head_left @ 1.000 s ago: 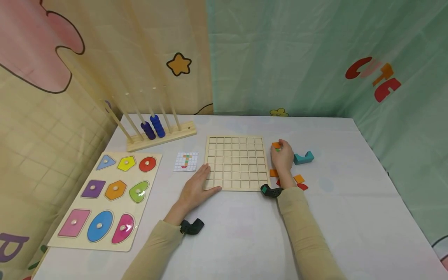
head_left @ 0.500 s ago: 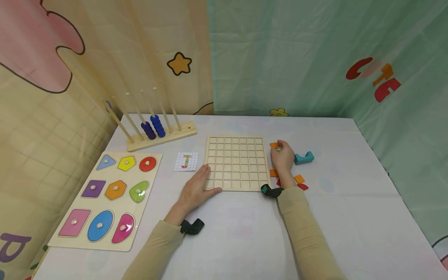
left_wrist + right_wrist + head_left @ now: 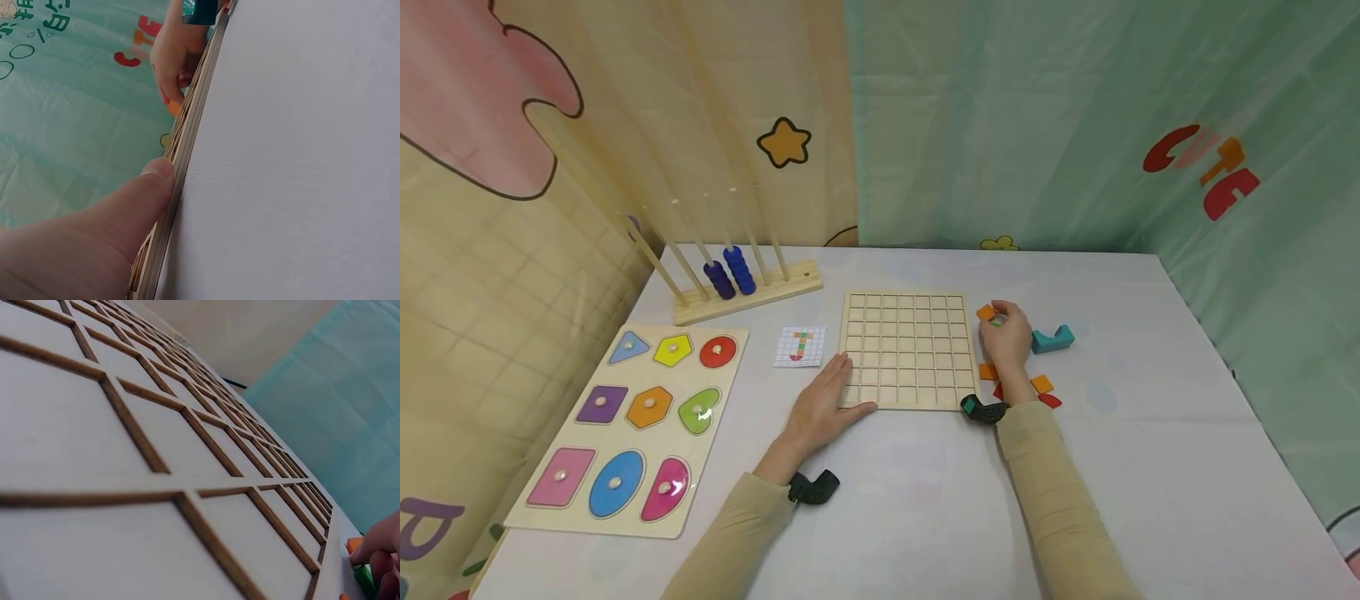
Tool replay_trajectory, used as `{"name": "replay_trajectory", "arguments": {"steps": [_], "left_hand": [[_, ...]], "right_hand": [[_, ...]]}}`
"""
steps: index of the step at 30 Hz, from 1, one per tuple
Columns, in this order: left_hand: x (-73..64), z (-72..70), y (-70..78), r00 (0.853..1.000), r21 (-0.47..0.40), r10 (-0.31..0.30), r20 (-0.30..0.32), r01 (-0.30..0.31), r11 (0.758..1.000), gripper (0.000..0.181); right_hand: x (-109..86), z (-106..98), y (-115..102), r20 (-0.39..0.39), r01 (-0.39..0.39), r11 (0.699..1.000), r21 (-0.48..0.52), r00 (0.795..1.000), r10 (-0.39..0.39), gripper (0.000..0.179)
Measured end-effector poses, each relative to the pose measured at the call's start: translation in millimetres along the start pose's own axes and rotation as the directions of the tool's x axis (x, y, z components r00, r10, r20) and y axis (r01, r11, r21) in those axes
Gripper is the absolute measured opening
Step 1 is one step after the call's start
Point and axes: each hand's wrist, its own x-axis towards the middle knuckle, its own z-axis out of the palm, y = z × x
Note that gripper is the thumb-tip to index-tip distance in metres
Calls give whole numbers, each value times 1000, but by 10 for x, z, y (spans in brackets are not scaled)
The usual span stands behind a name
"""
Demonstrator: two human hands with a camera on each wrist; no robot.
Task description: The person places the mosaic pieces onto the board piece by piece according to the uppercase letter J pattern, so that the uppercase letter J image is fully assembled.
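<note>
My left hand rests on the lower left corner of a wooden grid board, its thumb along the front edge. Beyond the board's right edge, my right hand has curled fingers and pinches an orange square tile by its near side. A green piece shows just under these fingers in the right wrist view. More orange tiles and red pieces lie near the right wrist, partly covered by it. A small pattern card lies left of the board.
At the left lies a shape puzzle board with knobbed pieces. Behind it stands a wooden peg rack with blue beads on two pegs. A teal block with a curved notch sits right of my right hand. Curtains hang behind the table.
My right hand has shifted slightly left, and the orange tile has moved left with it and turned a little. My left hand has stayed on the board.
</note>
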Motion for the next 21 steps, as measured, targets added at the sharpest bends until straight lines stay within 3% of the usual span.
{"name": "replay_trajectory", "arguments": {"steps": [9, 14, 21], "left_hand": [[-16, 4, 23, 1000, -15, -15, -2, 15, 1000, 89], [-11, -9, 32, 1000, -21, -16, -2, 16, 1000, 88], [-11, -14, 28, 1000, -3, -7, -5, 7, 1000, 89]], "right_hand": [[-15, 13, -2, 8, 3, 1000, -2, 1000, -3, 23], [-7, 12, -16, 3, -14, 1000, 21, 1000, 14, 24], [-27, 3, -105, 79, -72, 986, 153, 995, 60, 26]]}}
